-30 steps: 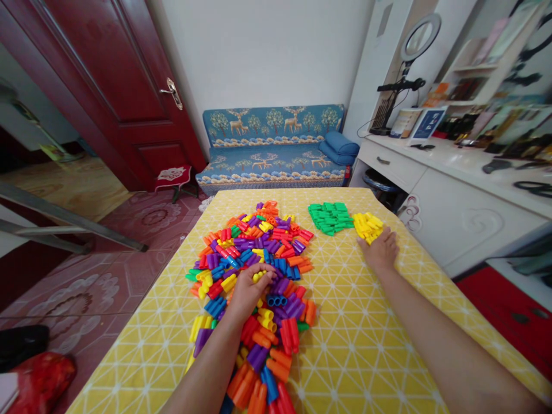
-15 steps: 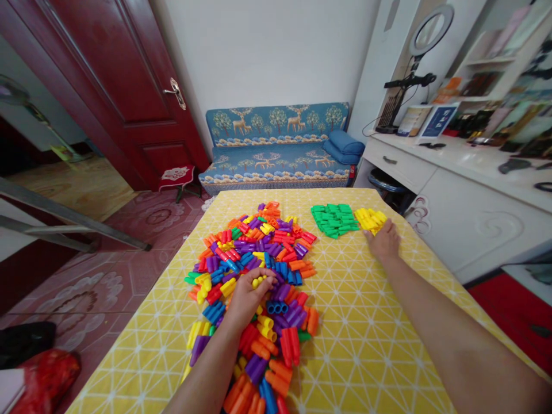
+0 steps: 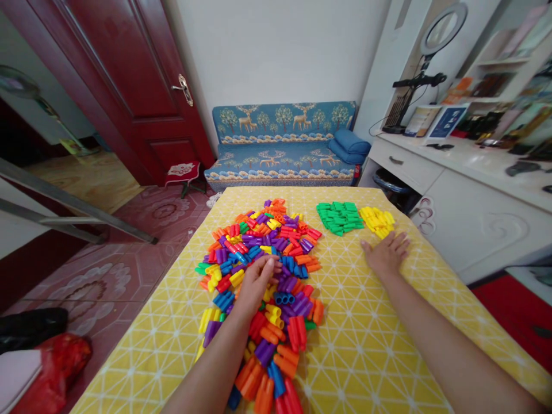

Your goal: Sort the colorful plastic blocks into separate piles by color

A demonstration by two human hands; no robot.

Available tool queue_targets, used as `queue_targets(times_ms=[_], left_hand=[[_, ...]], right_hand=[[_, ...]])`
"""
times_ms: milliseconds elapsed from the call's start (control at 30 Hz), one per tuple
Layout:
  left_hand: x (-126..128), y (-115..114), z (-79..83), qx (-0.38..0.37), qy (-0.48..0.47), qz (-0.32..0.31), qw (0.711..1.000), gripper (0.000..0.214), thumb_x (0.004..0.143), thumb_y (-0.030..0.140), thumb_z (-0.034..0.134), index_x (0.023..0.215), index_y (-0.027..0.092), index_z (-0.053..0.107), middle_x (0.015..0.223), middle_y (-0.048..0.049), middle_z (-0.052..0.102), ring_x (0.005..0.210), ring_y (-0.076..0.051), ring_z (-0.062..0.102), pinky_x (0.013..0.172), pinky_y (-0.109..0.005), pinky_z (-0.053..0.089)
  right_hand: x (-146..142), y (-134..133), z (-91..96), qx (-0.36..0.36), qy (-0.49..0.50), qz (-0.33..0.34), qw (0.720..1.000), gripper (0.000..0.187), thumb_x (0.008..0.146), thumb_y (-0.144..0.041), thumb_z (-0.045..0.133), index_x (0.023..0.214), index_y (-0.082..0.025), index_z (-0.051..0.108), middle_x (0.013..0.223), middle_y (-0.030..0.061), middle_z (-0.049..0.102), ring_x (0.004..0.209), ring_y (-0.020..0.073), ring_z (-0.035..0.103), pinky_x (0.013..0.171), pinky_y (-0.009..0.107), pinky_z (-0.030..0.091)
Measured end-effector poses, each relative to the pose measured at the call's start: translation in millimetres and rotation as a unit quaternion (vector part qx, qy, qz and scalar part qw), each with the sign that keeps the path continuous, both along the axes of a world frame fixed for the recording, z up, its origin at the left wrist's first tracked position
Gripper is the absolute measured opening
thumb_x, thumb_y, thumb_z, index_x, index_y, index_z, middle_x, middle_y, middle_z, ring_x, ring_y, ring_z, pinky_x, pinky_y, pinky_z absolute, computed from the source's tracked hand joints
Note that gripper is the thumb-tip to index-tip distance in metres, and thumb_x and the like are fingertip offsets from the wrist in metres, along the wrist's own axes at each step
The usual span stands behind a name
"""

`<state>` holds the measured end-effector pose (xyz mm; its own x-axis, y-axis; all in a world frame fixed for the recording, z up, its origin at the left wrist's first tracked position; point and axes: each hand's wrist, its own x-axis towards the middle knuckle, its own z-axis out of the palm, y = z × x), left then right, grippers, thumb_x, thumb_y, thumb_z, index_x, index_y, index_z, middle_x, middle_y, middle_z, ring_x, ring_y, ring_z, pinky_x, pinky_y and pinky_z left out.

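My left hand (image 3: pixel 257 280) is over the mixed heap of bullet-shaped plastic building blocks (image 3: pixel 297 310), its fingers curled round a yellow block (image 3: pixel 269 292) that they mostly hide. Red, orange, purple, blue, yellow and green pieces make up this heap. On the right side of the table, my right hand (image 3: pixel 387 255) is open with fingers spread, just in front of a small group of yellow blocks (image 3: pixel 376 221). Nothing shows in its grasp. A tight group of green blocks (image 3: pixel 340 217) lies directly left of the yellow ones.
A yellow cloth with white lines covers the table (image 3: pixel 366 345). Beyond its far edge stands a blue patterned sofa (image 3: pixel 276 155). A white dresser (image 3: pixel 466 195) holding a ring light (image 3: pixel 444 29) is at the right. To the left are a metal frame (image 3: pixel 77 221) and a small stool (image 3: pixel 183 172).
My right hand has drawn back from the yellow group and spread its fingers. My left hand has turned over the heap, covering more of the yellow block. The view has shifted slightly.
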<state>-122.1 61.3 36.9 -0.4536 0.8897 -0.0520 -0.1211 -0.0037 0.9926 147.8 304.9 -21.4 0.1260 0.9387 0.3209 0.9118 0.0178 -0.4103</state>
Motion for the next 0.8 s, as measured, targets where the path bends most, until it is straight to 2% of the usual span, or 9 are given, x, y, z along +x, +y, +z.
queue_targets(times_ms=[100,200,267,333,400,500,600,700,800], left_hand=[[-1,-1,-0.9,0.027,-0.051,0.002,0.998,0.059,0.084,0.063,0.05,0.116,0.015,0.064,0.108,-0.0126,0.068,0.096,-0.025,0.066,0.07,-0.031,0.055],[-3,-2,-3.7,0.044,-0.081,-0.001,0.996,0.06,0.087,0.062,0.046,0.122,0.016,0.061,0.112,-0.0139,0.068,0.1,-0.028,0.065,0.077,-0.037,0.055],[-3,-3,-3.7,0.058,-0.069,0.003,0.996,0.056,0.087,0.059,0.049,0.121,0.017,0.062,0.115,-0.0138,0.067,0.103,-0.029,0.064,0.081,-0.04,0.054],[-3,-4,-2.1,0.066,0.005,0.019,0.998,0.047,0.085,0.053,0.056,0.115,0.018,0.066,0.116,-0.0121,0.067,0.108,-0.029,0.062,0.089,-0.041,0.051],[-3,-5,-0.9,0.065,0.135,0.047,0.988,0.034,0.084,0.042,0.06,0.107,0.019,0.069,0.112,-0.0095,0.069,0.109,-0.027,0.061,0.096,-0.042,0.047],[-2,-5,-2.7,0.063,0.312,0.077,0.945,0.023,0.083,0.025,0.058,0.101,0.02,0.071,0.107,-0.0072,0.07,0.108,-0.025,0.06,0.102,-0.043,0.042],[-1,-3,-7.0,0.042,0.404,0.069,0.911,0.037,0.074,0.011,0.055,0.107,0.02,0.069,0.12,-0.0084,0.064,0.117,-0.026,0.055,0.105,-0.044,0.04],[1,-3,-8.8,0.0,0.463,0.022,0.886,0.059,0.066,0.008,0.057,0.123,0.021,0.062,0.139,-0.011,0.051,0.128,-0.03,0.046,0.108,-0.049,0.036],[1,-4,-6.4,-0.006,0.496,-0.025,0.868,0.065,0.067,0.01,0.061,0.129,0.025,0.058,0.145,-0.0098,0.044,0.13,-0.033,0.043,0.108,-0.052,0.035]], right_hand=[[-23,-43,2.7,0.031,0.094,0.097,0.99,0.091,0.082,-0.052,0.052,0.147,0.002,0.017,0.154,0.032,0.006,0.144,0.0416,0.005,0.111,0.06,0.016],[-58,-95,7.0,0.065,0.218,0.262,0.938,0.073,0.086,-0.047,0.049,0.146,-0.011,0.028,0.155,0.0219,0.02,0.144,0.0304,0.019,0.113,0.052,0.024],[-83,-124,10.8,0.048,0.26,0.331,0.906,0.059,0.086,-0.041,0.05,0.14,-0.018,0.039,0.151,0.0165,0.033,0.14,0.0266,0.03,0.112,0.049,0.028],[-102,-143,14.2,0.009,0.282,0.371,0.884,0.05,0.085,-0.036,0.052,0.133,-0.02,0.047,0.141,0.0138,0.048,0.132,0.0248,0.043,0.109,0.047,0.034],[-113,-152,16.0,-0.013,0.29,0.386,0.876,0.045,0.083,-0.033,0.056,0.126,-0.02,0.054,0.131,0.0126,0.057,0.124,0.025,0.05,0.107,0.047,0.037],[-117,-153,16.1,-0.022,0.297,0.397,0.868,0.048,0.079,-0.03,0.06,0.125,-0.019,0.055,0.127,0.0123,0.058,0.12,0.0258,0.052,0.106,0.048,0.039],[-112,-153,16.4,-0.017,0.299,0.409,0.862,0.056,0.077,-0.026,0.061,0.132,-0.02,0.05,0.133,0.0121,0.054,0.125,0.026,0.048,0.106,0.048,0.038],[-110,-155,17.8,-0.001,0.28,0.42,0.864,0.062,0.073,-0.019,0.061,0.133,-0.021,0.05,0.141,0.011,0.047,0.133,0.0271,0.04,0.112,0.049,0.031],[-111,-157,18.0,-0.048,0.293,0.438,0.849,0.065,0.069,-0.011,0.058,0.132,-0.024,0.053,0.135,0.0084,0.053,0.128,0.0259,0.046,0.11,0.048,0.034]])
